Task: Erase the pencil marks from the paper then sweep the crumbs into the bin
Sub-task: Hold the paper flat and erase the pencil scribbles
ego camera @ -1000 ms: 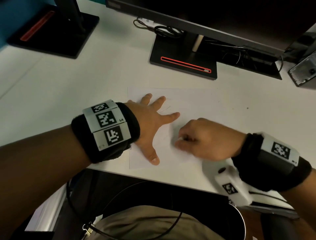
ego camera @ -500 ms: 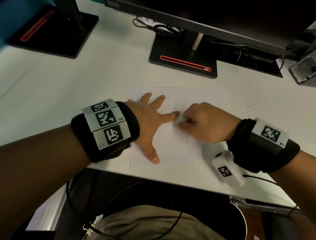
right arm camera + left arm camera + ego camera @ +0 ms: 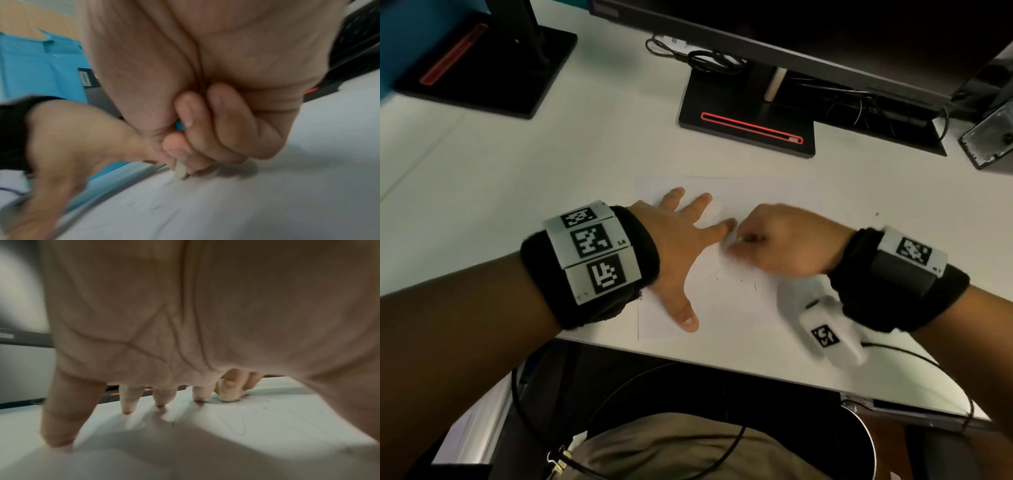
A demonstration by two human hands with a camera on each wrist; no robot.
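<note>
Both hands on paper (image 3: 722,315): left hand (image 3: 674,246) flat, pinning; right hand (image 3: 780,243), grip clenched on eraser (image 3: 180,172), shifted toward 12 o'clock; pencil marks (image 3: 236,421) remain.

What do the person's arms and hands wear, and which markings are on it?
Both forearms are bare, without sleeves or gloves. The left hand has a thick black wristband carrying three white plates with black square code markers. The right hand has a similar black band with one marker plate on top, a white marked block beneath it, and a thin black cable.
</note>
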